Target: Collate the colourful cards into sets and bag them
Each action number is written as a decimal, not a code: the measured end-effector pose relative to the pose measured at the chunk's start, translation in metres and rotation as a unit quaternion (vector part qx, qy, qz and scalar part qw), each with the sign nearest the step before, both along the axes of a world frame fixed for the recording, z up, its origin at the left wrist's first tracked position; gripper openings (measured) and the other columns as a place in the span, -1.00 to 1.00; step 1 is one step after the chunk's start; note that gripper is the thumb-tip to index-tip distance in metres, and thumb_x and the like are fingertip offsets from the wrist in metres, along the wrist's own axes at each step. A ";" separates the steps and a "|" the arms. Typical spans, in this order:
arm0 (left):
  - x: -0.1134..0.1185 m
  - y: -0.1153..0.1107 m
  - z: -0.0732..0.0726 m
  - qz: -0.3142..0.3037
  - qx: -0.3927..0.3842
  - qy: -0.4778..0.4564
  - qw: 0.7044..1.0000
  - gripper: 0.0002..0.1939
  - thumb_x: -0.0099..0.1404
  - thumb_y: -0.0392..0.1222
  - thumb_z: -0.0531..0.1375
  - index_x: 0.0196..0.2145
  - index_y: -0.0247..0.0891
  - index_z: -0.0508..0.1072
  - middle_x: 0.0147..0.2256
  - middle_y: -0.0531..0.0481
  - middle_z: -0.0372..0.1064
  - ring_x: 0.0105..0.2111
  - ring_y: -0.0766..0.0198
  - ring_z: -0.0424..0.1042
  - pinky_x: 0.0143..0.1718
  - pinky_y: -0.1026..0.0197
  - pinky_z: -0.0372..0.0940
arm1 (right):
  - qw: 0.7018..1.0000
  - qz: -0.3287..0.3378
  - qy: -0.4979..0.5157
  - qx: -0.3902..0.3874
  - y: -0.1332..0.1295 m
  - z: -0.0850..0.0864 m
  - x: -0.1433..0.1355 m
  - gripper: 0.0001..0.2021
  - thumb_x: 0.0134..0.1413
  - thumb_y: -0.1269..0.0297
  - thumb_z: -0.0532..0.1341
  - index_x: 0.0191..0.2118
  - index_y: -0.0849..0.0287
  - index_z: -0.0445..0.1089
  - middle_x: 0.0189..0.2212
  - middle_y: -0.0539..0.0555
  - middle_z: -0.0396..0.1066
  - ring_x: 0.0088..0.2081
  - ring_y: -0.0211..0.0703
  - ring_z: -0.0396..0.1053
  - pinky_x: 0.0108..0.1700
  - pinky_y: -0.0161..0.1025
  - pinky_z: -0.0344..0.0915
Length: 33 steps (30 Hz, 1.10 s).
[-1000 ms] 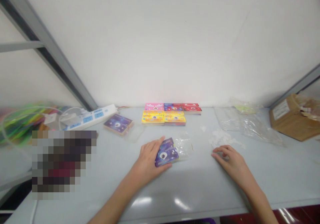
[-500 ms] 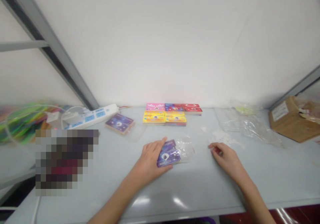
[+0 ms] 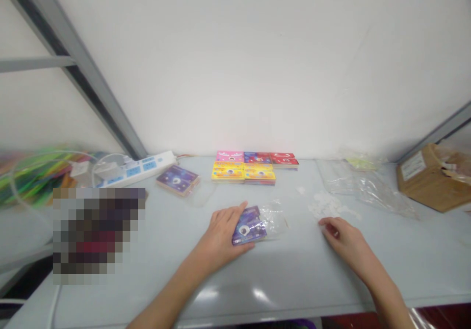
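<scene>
My left hand (image 3: 224,233) grips a stack of purple cards (image 3: 250,226) by its left side, thumb at the near edge and fingers along the far edge. The stack lies partly inside a clear plastic sleeve (image 3: 274,219), whose loose end spreads to the right on the table. My right hand (image 3: 342,236) rests further right, fingers curled and the thumb and index tips close together; whatever may be between them is too small to make out. Just beyond it lie small whitish scraps (image 3: 327,205).
Stacks of pink, red and yellow cards (image 3: 228,172) stand by the wall. Another purple card stack (image 3: 178,179) lies at left near a power strip (image 3: 147,168). Clear plastic bags (image 3: 375,187) and a cardboard box (image 3: 423,177) are at right. A blurred-out object (image 3: 95,236) sits at left.
My right hand has moved a little right and toward me, away from the plastic sleeve. My left hand still holds the purple cards in place.
</scene>
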<state>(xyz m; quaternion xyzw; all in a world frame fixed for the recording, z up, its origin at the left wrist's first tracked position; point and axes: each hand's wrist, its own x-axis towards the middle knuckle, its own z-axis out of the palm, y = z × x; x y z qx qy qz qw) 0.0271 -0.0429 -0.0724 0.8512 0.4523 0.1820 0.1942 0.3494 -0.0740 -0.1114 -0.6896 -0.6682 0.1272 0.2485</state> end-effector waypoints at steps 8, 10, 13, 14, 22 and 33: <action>-0.001 0.000 -0.003 -0.002 0.004 -0.001 1.000 -0.14 0.05 0.04 0.23 0.19 -0.19 -0.10 0.07 -0.11 0.13 0.04 0.07 0.12 0.05 0.03 0.00 | 1.000 0.000 0.009 -0.021 -0.015 0.005 0.008 -0.71 -0.12 0.14 0.14 -0.26 0.17 0.39 -0.36 0.13 0.38 -0.39 -0.12 0.36 -0.28 -0.18 0.30; -0.001 0.000 -0.004 -0.004 0.008 -0.001 1.000 -0.14 0.04 0.03 0.24 0.19 -0.20 -0.09 0.07 -0.11 0.13 0.04 0.08 0.12 0.05 0.04 0.00 | 0.999 0.011 0.012 -0.043 -0.020 0.003 0.012 -0.74 -0.14 0.16 0.13 -0.31 0.17 0.40 -0.44 0.11 0.38 -0.44 -0.11 0.36 -0.33 -0.19 0.31; -0.001 0.000 -0.004 -0.006 0.008 0.001 1.000 -0.14 0.04 0.02 0.25 0.19 -0.21 -0.09 0.07 -0.12 0.14 0.03 0.08 0.12 0.05 0.04 -0.01 | 0.998 0.019 0.024 -0.052 -0.023 -0.002 0.013 -0.79 -0.12 0.20 0.08 -0.40 0.16 0.39 -0.49 0.10 0.39 -0.48 -0.12 0.35 -0.36 -0.19 0.29; -0.001 0.001 -0.004 -0.005 0.007 0.002 1.000 -0.14 0.05 0.02 0.24 0.19 -0.21 -0.09 0.06 -0.12 0.14 0.03 0.07 0.12 0.04 0.04 -0.01 | 0.998 0.016 0.025 -0.049 -0.022 -0.003 0.013 -0.80 -0.11 0.21 0.07 -0.43 0.16 0.39 -0.50 0.10 0.40 -0.48 -0.13 0.35 -0.37 -0.19 0.29; -0.001 0.001 -0.003 -0.016 0.009 0.000 1.000 -0.16 0.08 0.04 0.21 0.20 -0.18 -0.12 0.07 -0.13 0.13 0.03 0.05 0.14 0.04 0.00 0.00 | 0.999 0.006 -0.002 -0.040 0.002 0.013 -0.012 -0.79 -0.07 0.20 0.04 -0.45 0.18 0.36 -0.68 -0.01 0.28 -0.62 -0.22 0.24 -0.52 -0.28 0.18; -0.001 0.003 -0.003 -0.004 0.019 0.008 1.000 -0.16 0.05 0.01 0.23 0.19 -0.20 -0.09 0.07 -0.14 0.14 0.04 0.04 0.14 0.05 0.00 0.01 | 0.981 0.158 0.114 0.015 0.024 0.061 -0.081 -0.72 0.08 0.20 0.02 -0.15 0.17 0.33 -0.44 0.06 0.38 -0.43 -0.23 0.30 -0.34 -0.29 0.25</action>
